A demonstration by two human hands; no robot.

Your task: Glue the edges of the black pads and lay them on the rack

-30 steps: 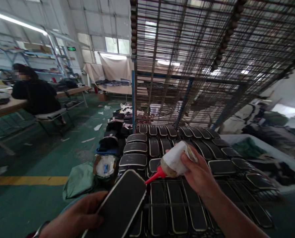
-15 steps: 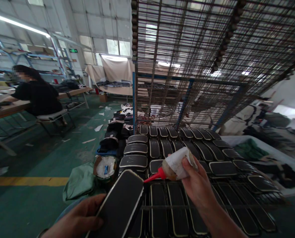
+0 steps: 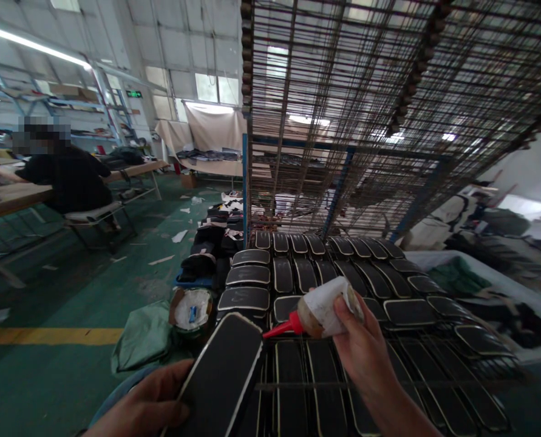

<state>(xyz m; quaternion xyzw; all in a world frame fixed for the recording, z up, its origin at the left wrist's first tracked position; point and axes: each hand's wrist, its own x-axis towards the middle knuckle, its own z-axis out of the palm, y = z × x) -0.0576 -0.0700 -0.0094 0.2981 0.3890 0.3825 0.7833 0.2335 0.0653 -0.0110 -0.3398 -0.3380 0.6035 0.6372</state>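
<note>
My left hand [image 3: 154, 394] grips a black rounded panel [image 3: 222, 376] by its left edge, tilted up toward me. A pale line runs along the panel's rim. In my right hand [image 3: 364, 340] is a glue bottle [image 3: 327, 306] with a pale wrapping and a red nozzle [image 3: 283, 326]. The bottle lies on its side, and its nozzle tip meets the panel's upper right edge. Behind and below both hands, several similar black panels [image 3: 291, 379] with pale rims lie in rows on a wire rack. My left hand's fingertips under the panel are hidden.
A large wire rack [image 3: 343, 145] leans upward behind the panels. To the left stand a round tub [image 3: 190, 309] with a blue item in it and a green cloth bag [image 3: 145, 337]. A person in black [image 3: 72, 176] sits at a table. A white bin [image 3: 434, 258] stands right.
Both hands, the panel and the bottle have barely moved. The nozzle tip stays at the panel's upper right edge. The seated person's head and arm have shifted slightly.
</note>
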